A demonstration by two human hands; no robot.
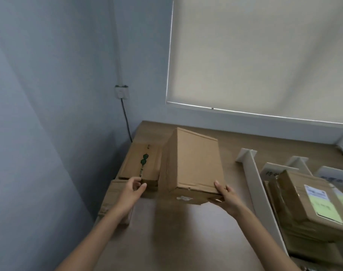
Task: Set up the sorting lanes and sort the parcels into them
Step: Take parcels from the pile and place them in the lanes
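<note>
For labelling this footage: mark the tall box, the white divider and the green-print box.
tall box (198, 161), head view, middle of its top face.
white divider (259, 194), head view, midway along its long wall.
green-print box (132, 165), head view, top face left of the print.

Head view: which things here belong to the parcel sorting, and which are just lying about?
Job: large box, held by the right hand; green-marked box, gripped by the left hand; white lane dividers; labelled parcels.
Lying about: wall socket; cable; roller blind.
</note>
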